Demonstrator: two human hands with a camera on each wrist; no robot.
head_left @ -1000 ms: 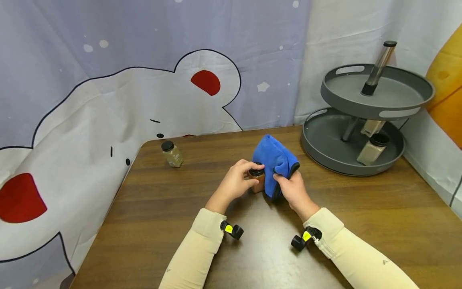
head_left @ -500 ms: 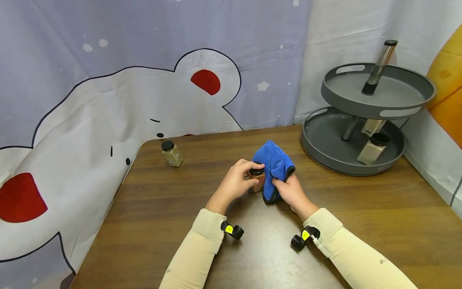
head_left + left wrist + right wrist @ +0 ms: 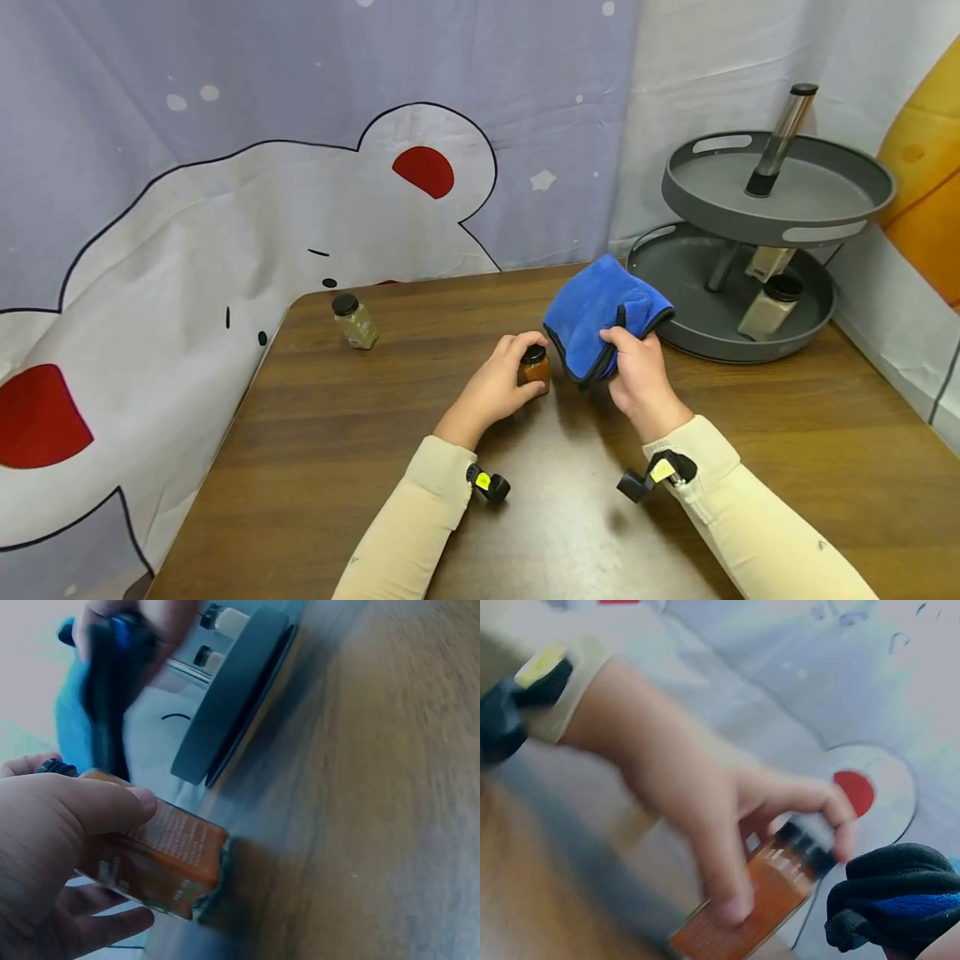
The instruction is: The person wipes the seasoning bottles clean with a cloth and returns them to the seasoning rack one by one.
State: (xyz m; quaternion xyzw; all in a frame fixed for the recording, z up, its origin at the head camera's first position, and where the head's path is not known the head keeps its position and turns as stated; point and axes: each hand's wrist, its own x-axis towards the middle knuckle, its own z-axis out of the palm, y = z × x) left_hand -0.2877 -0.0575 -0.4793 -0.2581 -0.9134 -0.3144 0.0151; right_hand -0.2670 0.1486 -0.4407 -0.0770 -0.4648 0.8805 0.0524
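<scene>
My left hand (image 3: 497, 387) grips a small spice jar (image 3: 536, 369) with a black lid and orange-brown contents. In the left wrist view the thumb lies along the labelled side of the jar (image 3: 169, 847), whose base is at or just above the wood. My right hand (image 3: 637, 375) pinches a folded blue cloth (image 3: 596, 312) with black edging, held up to the right of the jar and apart from it. The right wrist view shows the cloth's layered edge (image 3: 889, 892) near the jar's lid (image 3: 805, 846).
On the wooden table (image 3: 337, 500), a jar with pale green contents (image 3: 356, 322) stands at the back left. A grey two-tier round tray (image 3: 780, 196) occupies the back right. Its lower tier bears a white-filled jar (image 3: 770, 308) and another pale jar (image 3: 768, 262). A printed curtain (image 3: 300, 208) hangs behind.
My right hand has drawn the blue cloth away from the jar, up and to the right. The left hand stays around the jar in nearly the same place.
</scene>
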